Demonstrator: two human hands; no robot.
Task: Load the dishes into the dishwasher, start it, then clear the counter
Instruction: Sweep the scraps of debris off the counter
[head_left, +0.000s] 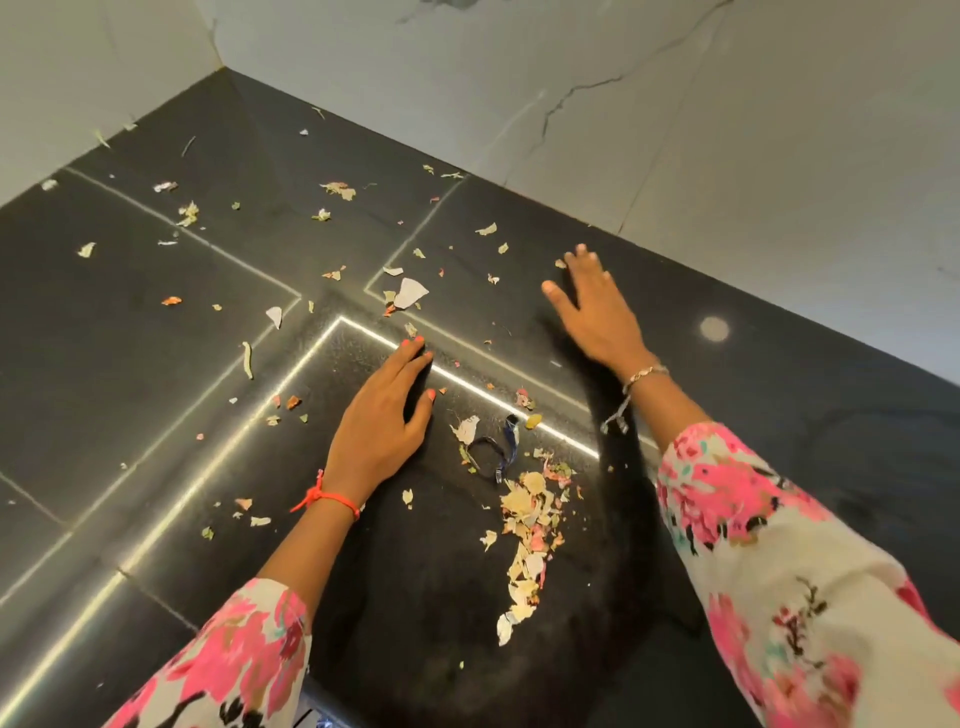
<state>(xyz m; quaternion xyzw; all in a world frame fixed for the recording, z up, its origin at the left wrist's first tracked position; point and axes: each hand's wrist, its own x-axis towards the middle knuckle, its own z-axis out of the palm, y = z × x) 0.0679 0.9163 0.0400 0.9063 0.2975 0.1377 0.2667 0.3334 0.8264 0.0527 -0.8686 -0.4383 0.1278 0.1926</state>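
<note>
A black stone counter (156, 332) fills the view, strewn with small vegetable peels and scraps. A denser heap of pale and pink peels (530, 525) lies between my arms, with a dark loop of string or band (493, 452) just above it. My left hand (384, 426) lies flat on the counter left of the heap, fingers straight. My right hand (592, 306) lies flat farther back and to the right, fingers spread, touching the counter near the wall. Neither hand holds anything.
A pale marble-look wall (675, 104) borders the counter at the back and the left, meeting in a corner at top left. Loose scraps (410, 293) scatter over the left and middle of the counter. The counter's front edge runs along the bottom.
</note>
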